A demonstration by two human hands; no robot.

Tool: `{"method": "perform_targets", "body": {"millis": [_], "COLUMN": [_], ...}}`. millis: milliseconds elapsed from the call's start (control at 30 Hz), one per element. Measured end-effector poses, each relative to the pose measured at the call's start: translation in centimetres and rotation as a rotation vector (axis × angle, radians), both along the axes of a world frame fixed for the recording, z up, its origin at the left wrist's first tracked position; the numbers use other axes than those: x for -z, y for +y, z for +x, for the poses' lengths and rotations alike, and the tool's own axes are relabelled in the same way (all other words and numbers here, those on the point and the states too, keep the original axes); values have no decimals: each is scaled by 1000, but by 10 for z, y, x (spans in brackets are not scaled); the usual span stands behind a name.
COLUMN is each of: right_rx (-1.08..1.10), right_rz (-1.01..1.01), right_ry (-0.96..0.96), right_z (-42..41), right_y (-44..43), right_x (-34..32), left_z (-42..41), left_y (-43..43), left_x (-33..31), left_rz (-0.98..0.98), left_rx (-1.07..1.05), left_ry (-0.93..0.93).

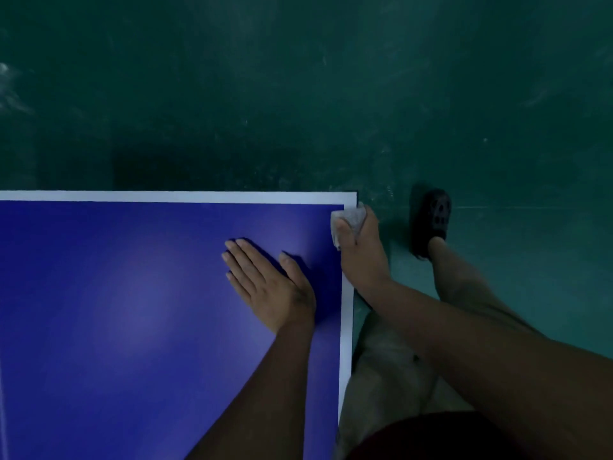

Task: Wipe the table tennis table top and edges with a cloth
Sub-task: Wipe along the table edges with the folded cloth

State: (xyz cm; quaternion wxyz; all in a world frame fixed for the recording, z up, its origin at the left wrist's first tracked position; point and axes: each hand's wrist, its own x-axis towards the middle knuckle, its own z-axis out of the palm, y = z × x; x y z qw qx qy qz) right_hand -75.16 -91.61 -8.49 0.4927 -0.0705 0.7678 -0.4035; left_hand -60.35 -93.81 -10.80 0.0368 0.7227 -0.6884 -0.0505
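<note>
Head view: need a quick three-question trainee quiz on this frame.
1. True or false: the left hand lies flat, fingers straight, on the blue table.
2. Where is the cloth? A. At the middle of the table top. B. At the table's right edge near the far corner, gripped in the right hand. C. Dropped on the floor.
3. Fill in: the border stripe along the table's edges is ___.
Key: 1 true; 2 B; 3 white.
</note>
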Motion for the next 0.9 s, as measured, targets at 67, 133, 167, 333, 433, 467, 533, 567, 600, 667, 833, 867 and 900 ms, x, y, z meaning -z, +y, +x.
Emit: {"method": "perform_targets", "body": {"millis": [67,133,167,333,433,467,533,567,600,667,833,867,900], "right_rx": [-15,-59,-95,-490,-879,-1021,-1276,-1375,-1443,-1518,-1519,-1527,-1517], "right_rz": [-7,-30,-36,-46,4,15,36,65,95,103,-65,-91,-88], "right_ry": [20,27,31,8,34,47,51,51,50,47,3,10,18], "right_z": [-18,-30,-36,-81,-118,-130,-142,-143,-139,-120,-36,-19,-5], "right_y": [-18,-27,-27,-25,-45,-55,-80,-91,-102,-123,-200,-213,-222], "right_x": [3,4,2,-8,-9,-6,-5,-5,-5,-2,0,-1,-2], "left_z": [-12,-22,-26,-58,-69,-71,-72,-72,-73,-73,-74,-74,-73], "left_y": [-16,-25,-29,-64,-76,-77,-75,-75,-75,-77,-81,-82,-83], "left_x": [0,-1,-2,-2,0,0,-2,-3,-3,-1,-3,-4,-6], "left_rz": [-8,-16,-18,1,-20,-30,-55,-65,-76,-97,-115,-115,-116], "left_rx": [-76,-134,-158,-425,-500,-505,-522,-527,-529,-547,-762,-838,-895], "left_ry": [21,23,20,20,41,43,48,62,77,101,142,154,159]}}
